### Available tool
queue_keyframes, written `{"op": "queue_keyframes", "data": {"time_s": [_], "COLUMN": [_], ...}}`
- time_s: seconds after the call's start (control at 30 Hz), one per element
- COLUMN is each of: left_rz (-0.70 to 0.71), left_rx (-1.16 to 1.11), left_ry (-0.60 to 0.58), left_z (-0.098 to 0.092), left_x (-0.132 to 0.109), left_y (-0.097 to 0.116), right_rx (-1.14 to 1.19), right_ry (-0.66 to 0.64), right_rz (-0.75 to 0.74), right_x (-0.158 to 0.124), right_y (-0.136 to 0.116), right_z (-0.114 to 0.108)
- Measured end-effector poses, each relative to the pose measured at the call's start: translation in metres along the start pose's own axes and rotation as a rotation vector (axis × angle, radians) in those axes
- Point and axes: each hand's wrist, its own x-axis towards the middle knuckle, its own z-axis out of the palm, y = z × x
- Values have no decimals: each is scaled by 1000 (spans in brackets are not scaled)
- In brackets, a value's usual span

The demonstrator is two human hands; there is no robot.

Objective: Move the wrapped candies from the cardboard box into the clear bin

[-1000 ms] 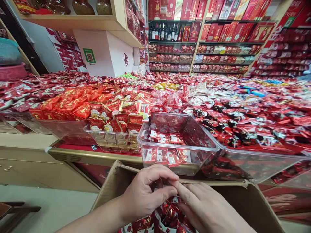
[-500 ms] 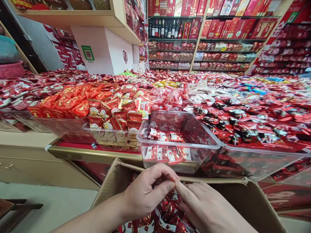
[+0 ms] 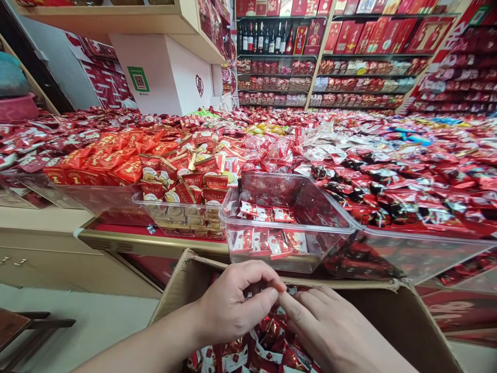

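Note:
Both hands are over an open cardboard box (image 3: 399, 321), above a heap of small red-and-white wrapped packets (image 3: 267, 344) inside it. My left hand (image 3: 229, 300) is curled, its thumb and forefinger pinched together on the tip of the right hand's index finger. My right hand (image 3: 330, 324) lies palm down with the index finger stretched toward that pinch; its other fingers bend downward, partly hidden. No packet shows in either hand. Just beyond the box stands a clear plastic bin (image 3: 322, 235) with several white-and-red packets (image 3: 277, 243) lying in its front left part.
Left of the clear bin is a tub of durian packets (image 3: 186, 189), then orange-red packets (image 3: 112, 163). To the right, a bin holds red-and-black packets (image 3: 411, 199). Wine bottles (image 3: 264, 39) and gift boxes stand on back shelves. A wooden stool (image 3: 15, 326) is at lower left.
The view has tilted slightly, so the counter and bins sit a little higher. Both hands keep nearly the same pose and place over the box.

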Motion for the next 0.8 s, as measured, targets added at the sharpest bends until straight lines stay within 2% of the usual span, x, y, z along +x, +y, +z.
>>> {"op": "queue_keyframes", "data": {"time_s": [0.27,0.33,0.47,0.53,0.63,0.73,0.8], "left_rz": [26,53,92,27,-56,-6,30], "left_rx": [5,24,60,2,-81,-1,68], "left_ry": [-13,-20,6,41,67,22,2], "left_z": [0,1,4,6,7,7,6], "left_x": [1,1,0,0,-1,-2,-2], "left_y": [-2,-6,-12,-14,-16,-14,-13], "right_rx": [70,165,391,409,393,274,203], "right_ry": [-36,-91,-300,-370,-445,-553,-549], "right_rz": [48,105,270,323,382,400,388], "right_x": [1,2,2,0,-6,-12,-13], "right_y": [0,-1,-2,-3,-13,-31,-40], "right_z": [5,2,3,15,48,83,99]}}
